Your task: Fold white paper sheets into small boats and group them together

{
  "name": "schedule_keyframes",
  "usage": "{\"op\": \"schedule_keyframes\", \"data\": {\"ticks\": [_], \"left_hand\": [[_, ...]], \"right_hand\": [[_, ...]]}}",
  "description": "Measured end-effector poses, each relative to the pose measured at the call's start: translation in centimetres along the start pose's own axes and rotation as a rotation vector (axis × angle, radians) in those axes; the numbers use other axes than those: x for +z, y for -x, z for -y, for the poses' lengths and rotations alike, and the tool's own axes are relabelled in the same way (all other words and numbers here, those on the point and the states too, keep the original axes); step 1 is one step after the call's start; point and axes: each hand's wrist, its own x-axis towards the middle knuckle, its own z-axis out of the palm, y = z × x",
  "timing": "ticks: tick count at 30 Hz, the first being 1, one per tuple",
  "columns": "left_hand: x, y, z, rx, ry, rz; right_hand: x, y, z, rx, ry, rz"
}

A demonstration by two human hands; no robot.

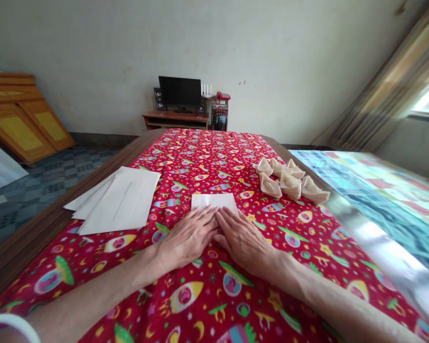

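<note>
Evidently, your left hand (190, 237) and right hand (247, 239) lie flat, fingers (227, 214) extended together, over the small paper (213, 199), seemingly to steady it.

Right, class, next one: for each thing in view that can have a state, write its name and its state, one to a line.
Paper: flat, partly covered by both hands
Left hand: palm down, on the paper
Right hand: palm down, on the paper
Sheets: fanned out, overlapping
Folded pieces: grouped
Cloth: spread out
Monitor: screen dark
Cabinet: doors shut
</note>
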Motion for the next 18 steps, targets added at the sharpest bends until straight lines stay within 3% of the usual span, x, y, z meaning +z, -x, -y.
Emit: {"op": "schedule_keyframes", "data": {"ticks": [4, 12, 18], "left_hand": [[-0.3, 0.3, 0.0, 0.011, -0.006, 0.009], [-1.1, 2.5, 1.3, -0.005, -0.039, 0.069], [-1.8, 4.3, 2.0, -0.055, -0.095, 0.098]], "right_hand": [[0.9, 1.3, -0.4, -0.008, -0.037, 0.025], [-1.0, 2.0, -1.5, 0.001, -0.061, 0.12], [-1.3, 2.7, -1.9, 0.029, -0.04, 0.095]]}}
